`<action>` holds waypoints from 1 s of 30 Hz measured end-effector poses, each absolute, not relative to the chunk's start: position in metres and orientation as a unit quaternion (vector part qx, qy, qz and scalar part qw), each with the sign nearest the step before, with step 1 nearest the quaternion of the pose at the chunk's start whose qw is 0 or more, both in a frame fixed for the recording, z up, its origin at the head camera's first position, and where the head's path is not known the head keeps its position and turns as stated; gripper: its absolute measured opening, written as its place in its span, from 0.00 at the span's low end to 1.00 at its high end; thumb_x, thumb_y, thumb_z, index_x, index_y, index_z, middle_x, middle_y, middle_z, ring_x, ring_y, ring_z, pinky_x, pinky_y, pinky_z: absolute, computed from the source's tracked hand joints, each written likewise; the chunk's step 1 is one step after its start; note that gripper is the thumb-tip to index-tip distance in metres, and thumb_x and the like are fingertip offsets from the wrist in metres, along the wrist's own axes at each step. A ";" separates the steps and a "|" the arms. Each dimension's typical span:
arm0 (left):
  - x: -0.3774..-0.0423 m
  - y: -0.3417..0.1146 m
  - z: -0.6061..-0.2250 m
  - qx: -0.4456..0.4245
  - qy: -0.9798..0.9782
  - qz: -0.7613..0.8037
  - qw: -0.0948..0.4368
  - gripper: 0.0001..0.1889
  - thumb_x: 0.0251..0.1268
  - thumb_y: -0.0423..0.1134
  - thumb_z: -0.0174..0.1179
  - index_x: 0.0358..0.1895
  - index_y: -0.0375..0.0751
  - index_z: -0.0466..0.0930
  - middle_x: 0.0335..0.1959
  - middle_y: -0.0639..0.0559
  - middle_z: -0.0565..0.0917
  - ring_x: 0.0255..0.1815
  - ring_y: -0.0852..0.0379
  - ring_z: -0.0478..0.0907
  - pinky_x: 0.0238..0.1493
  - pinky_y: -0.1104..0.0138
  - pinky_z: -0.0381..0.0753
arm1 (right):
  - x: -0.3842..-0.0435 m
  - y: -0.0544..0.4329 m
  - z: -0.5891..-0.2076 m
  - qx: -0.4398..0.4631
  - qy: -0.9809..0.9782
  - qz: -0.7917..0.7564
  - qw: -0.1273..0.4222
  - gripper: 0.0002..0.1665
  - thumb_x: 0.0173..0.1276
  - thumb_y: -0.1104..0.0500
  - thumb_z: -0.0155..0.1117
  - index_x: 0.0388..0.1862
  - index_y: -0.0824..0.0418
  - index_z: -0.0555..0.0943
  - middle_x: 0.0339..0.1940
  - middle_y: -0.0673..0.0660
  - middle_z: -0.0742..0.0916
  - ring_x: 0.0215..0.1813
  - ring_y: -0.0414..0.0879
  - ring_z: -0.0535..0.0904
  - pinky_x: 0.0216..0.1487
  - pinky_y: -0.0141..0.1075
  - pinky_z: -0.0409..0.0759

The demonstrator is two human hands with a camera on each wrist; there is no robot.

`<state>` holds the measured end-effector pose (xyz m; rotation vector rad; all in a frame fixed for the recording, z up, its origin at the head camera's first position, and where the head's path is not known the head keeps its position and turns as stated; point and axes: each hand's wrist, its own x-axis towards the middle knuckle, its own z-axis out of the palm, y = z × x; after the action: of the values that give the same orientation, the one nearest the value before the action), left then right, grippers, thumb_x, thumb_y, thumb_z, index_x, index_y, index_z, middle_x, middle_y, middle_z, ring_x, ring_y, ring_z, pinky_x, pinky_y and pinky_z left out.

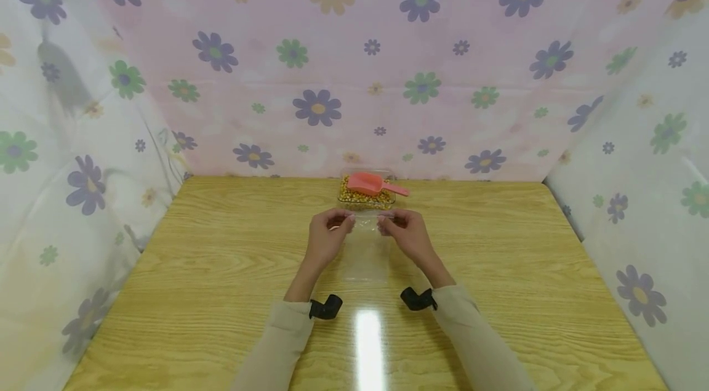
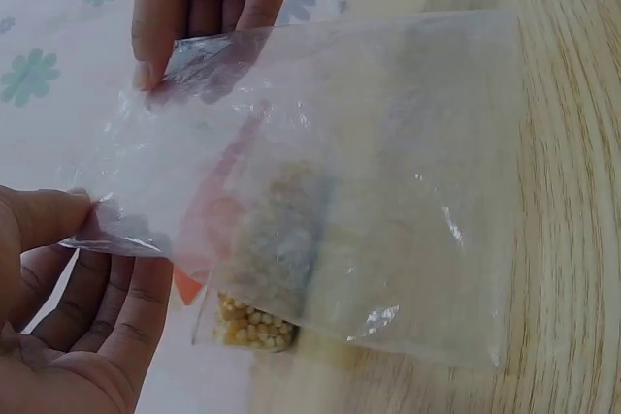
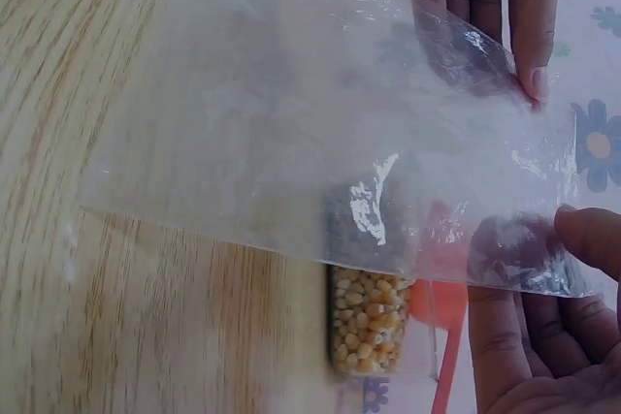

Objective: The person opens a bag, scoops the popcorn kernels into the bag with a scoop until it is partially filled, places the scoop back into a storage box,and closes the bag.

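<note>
A clear plastic bag [image 1: 365,255] hangs between my two hands in the head view, its top edge stretched flat. My left hand [image 1: 328,234] pinches one top corner between thumb and fingers, and my right hand [image 1: 407,232] pinches the opposite corner. In the left wrist view the bag [image 2: 417,181] looks flat, with nothing inside. Just beyond the hands stands a clear container [image 1: 367,201] of yellow corn kernels [image 3: 367,322]. A pink-red scoop [image 1: 365,183] lies on the kernels, its handle pointing right over the rim.
The wooden table [image 1: 221,255] spreads out on both sides of the hands. Flower-patterned cloth [image 1: 354,71] hangs behind it and along both sides. Black wrist cameras are strapped at the sleeve cuffs, and a bright light reflection lies on the tabletop near the front.
</note>
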<state>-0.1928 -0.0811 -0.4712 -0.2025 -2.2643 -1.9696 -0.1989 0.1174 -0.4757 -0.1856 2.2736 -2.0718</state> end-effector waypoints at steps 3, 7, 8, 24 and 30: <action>-0.183 -0.082 -0.456 -0.066 -0.748 -0.656 0.075 0.07 0.71 0.26 0.61 0.42 0.22 0.85 0.38 0.30 0.86 0.37 0.49 0.83 0.37 0.73 0.84 | -0.196 0.116 -0.474 -0.070 0.742 -0.666 0.013 0.16 0.76 0.64 0.63 0.51 0.79 0.83 0.43 0.72 0.88 0.41 0.55 0.87 0.49 0.48 0.88; -0.170 -0.083 -0.437 -0.071 -0.740 -0.663 0.091 0.07 0.70 0.25 0.61 0.42 0.21 0.85 0.38 0.28 0.86 0.38 0.46 0.85 0.38 0.76 0.84 | -0.192 0.115 -0.469 -0.090 0.756 -0.648 -0.014 0.16 0.74 0.62 0.65 0.48 0.77 0.85 0.40 0.70 0.89 0.39 0.48 0.87 0.48 0.53 0.87; -0.168 -0.083 -0.435 -0.073 -0.738 -0.664 0.096 0.07 0.70 0.25 0.61 0.43 0.21 0.85 0.39 0.28 0.85 0.39 0.47 0.85 0.38 0.76 0.84 | -0.190 0.115 -0.468 -0.096 0.760 -0.642 -0.020 0.15 0.74 0.62 0.66 0.47 0.76 0.85 0.39 0.69 0.89 0.38 0.47 0.86 0.47 0.52 0.88; -0.151 -0.079 -0.424 -0.108 -0.751 -0.619 0.202 0.06 0.68 0.22 0.62 0.43 0.22 0.85 0.39 0.31 0.86 0.41 0.37 0.84 0.46 0.48 0.87 | -0.168 0.113 -0.445 -0.154 0.780 -0.604 -0.056 0.12 0.74 0.60 0.65 0.43 0.68 0.90 0.38 0.63 0.91 0.42 0.58 0.87 0.41 0.43 0.89; -0.149 -0.075 -0.424 -0.106 -0.759 -0.585 0.266 0.08 0.63 0.17 0.63 0.43 0.20 0.84 0.36 0.29 0.85 0.38 0.34 0.84 0.42 0.43 0.86 | -0.168 0.108 -0.453 -0.143 0.768 -0.619 -0.079 0.12 0.72 0.60 0.68 0.45 0.69 0.89 0.42 0.63 0.91 0.45 0.60 0.87 0.41 0.33 0.88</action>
<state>-0.1486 -0.0746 -0.4240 -0.2860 -2.0497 -1.5783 -0.1681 0.1075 -0.4529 -0.4739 2.5443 -2.0482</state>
